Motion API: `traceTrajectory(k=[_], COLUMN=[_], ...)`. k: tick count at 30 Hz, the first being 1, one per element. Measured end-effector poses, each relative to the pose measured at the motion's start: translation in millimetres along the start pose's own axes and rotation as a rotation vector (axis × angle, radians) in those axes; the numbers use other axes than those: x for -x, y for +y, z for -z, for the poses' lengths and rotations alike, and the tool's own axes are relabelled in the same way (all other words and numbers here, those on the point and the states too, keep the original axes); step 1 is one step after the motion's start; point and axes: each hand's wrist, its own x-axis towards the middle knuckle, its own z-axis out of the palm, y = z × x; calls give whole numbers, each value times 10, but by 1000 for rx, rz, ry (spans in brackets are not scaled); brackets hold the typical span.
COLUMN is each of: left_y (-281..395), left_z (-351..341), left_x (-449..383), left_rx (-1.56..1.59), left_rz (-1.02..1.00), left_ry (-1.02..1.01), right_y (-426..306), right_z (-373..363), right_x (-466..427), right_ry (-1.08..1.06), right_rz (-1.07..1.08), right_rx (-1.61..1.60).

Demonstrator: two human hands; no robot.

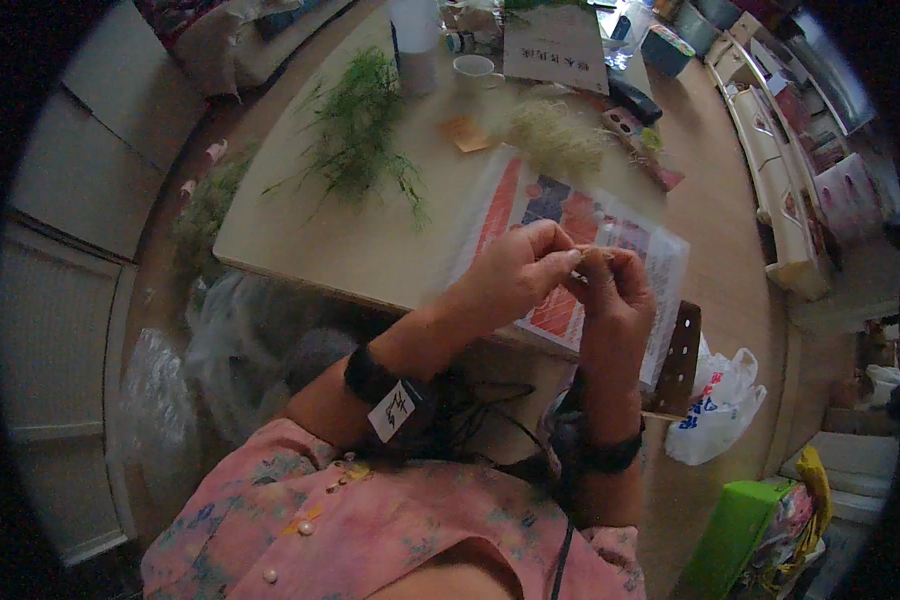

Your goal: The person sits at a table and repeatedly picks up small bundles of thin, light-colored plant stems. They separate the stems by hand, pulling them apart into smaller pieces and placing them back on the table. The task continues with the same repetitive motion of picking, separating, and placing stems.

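My left hand (536, 262) and my right hand (615, 281) meet fingertip to fingertip above a printed red, blue and white plastic sheet (559, 307) at the table's near edge. Pinched between the fingertips is something small and thin, too blurred to name. Beyond the hands, a heap of pale thin strands (559, 135) lies on the table (300, 225). To its left are an orange paper piece (465, 133) and a bunch of feathery green sprigs (356, 124).
A white cup (473, 67), a pale cylindrical container (414, 45) and a printed booklet (555, 45) stand or lie at the back. A black-handled object (634, 101) lies right of them. White plastic bag (720, 409) right; clear plastic (232, 352) and more greenery (214, 210) left.
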Motion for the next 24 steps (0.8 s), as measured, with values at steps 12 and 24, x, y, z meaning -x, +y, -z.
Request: traceTrajectory(k=[12,24], left_y=[249,204], left_z=[574,840], left_x=[116,67], left_rx=[287,833], left_rz=[127,-5], left_ry=[0,-1], right_y=[-228,240], right_z=[-489,-96], right_x=[-342,-293], right_ry=[-244,-250], right_rz=[17,331], right_rx=[245,1507])
